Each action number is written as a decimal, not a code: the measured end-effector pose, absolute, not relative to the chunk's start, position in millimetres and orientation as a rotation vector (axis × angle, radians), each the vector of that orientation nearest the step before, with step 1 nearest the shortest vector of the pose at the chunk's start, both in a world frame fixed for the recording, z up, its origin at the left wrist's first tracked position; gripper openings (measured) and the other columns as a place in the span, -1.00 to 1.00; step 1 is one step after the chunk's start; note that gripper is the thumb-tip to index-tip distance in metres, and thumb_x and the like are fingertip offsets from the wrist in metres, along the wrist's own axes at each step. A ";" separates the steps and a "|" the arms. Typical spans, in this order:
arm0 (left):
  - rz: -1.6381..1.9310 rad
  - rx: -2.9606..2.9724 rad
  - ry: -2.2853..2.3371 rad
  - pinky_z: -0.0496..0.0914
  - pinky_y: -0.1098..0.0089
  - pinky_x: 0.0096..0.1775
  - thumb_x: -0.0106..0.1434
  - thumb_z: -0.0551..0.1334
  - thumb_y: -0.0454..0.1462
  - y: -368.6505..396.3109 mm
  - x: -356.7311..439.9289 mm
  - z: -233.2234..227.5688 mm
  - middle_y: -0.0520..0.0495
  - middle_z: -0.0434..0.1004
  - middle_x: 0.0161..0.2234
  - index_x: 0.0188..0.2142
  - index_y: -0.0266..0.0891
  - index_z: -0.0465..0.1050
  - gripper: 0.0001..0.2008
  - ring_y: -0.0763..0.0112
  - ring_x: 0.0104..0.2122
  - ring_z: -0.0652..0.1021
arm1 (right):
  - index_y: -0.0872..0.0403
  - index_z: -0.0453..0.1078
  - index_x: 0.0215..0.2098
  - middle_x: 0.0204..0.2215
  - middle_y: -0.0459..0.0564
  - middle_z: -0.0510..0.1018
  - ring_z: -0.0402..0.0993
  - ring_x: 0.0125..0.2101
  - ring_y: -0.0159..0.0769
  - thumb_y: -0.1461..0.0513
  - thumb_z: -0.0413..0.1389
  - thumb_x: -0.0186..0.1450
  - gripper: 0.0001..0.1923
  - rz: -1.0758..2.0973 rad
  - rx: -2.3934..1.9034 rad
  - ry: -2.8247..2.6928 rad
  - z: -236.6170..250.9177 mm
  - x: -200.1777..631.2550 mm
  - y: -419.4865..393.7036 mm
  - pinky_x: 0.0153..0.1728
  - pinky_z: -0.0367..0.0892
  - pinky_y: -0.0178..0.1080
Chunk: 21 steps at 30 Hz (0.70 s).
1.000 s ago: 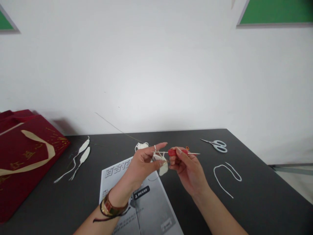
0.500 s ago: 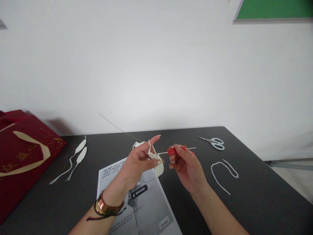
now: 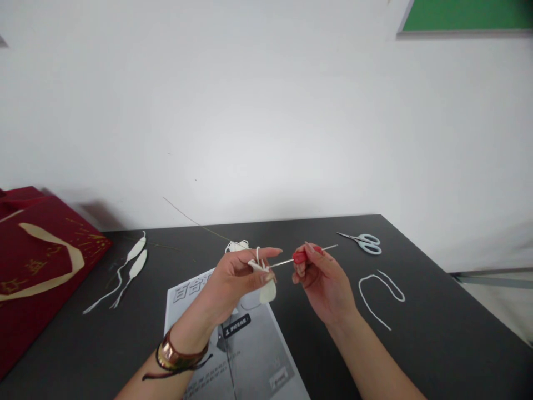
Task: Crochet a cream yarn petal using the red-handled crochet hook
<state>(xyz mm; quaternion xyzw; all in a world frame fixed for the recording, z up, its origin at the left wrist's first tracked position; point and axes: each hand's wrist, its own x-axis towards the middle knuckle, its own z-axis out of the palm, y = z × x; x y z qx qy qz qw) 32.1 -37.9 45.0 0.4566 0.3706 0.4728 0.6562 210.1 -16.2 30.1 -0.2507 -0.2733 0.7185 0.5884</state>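
My left hand (image 3: 235,278) pinches a small white crochet piece (image 3: 267,291) between thumb and fingers, with white yarn looped over the outstretched index finger. In my right hand (image 3: 318,278) is a crochet hook (image 3: 307,254) with a red grip, held between thumb and fingers. Its thin metal shaft points left, and its tip reaches into the yarn at my left fingertips; the exact stitch is too small to make out. Behind my left hand lies a bundle of white yarn (image 3: 237,245). A thin wire (image 3: 200,224) sticks out to the upper left from near that hand.
Beneath my hands a printed sheet (image 3: 258,355) lies on the dark table (image 3: 333,355). Scissors (image 3: 366,243) and a loose white cord (image 3: 370,311) are at the right. Two white leaf-shaped pieces (image 3: 138,264) with tails lie left, beside a red gift bag (image 3: 50,261).
The hook has tilted, its far end rising, and my right hand has shifted slightly right. My left index finger has lowered, bringing its yarn loop down closer to the white piece.
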 end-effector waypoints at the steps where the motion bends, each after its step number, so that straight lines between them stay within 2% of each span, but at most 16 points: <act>1: 1.068 1.035 0.847 0.33 0.53 -0.36 0.06 0.38 -0.33 -38.1 32.0 45.0 0.00 0.55 -0.41 -0.13 -0.13 0.56 -0.67 0.55 -0.43 0.49 | 0.17 0.48 -0.48 -0.68 -0.14 0.43 0.29 -0.68 -0.50 0.21 0.24 0.14 -0.85 1.673 -0.584 -0.638 30.6 210.1 -16.2 -0.66 0.42 -0.41; 13: 1.081 1.007 0.914 0.30 0.50 -0.42 -0.04 0.44 -0.30 -40.5 32.0 53.5 -0.04 0.58 -0.50 -0.25 -0.20 0.61 -0.70 0.51 -0.51 0.46 | 0.16 0.48 -0.50 -0.69 -0.15 0.41 0.27 -0.69 -0.49 0.23 0.24 0.13 -0.87 1.650 -0.585 -0.651 31.2 211.2 -17.2 -0.65 0.44 -0.38; 21: 1.042 1.066 0.899 0.29 0.52 -0.43 0.01 0.41 -0.31 -38.2 30.9 51.3 -0.01 0.58 -0.49 -0.22 -0.18 0.60 -0.72 0.55 -0.52 0.45 | 0.16 0.48 -0.49 -0.68 -0.14 0.42 0.28 -0.68 -0.48 0.22 0.25 0.13 -0.86 1.647 -0.590 -0.668 32.4 210.0 -18.5 -0.65 0.44 -0.38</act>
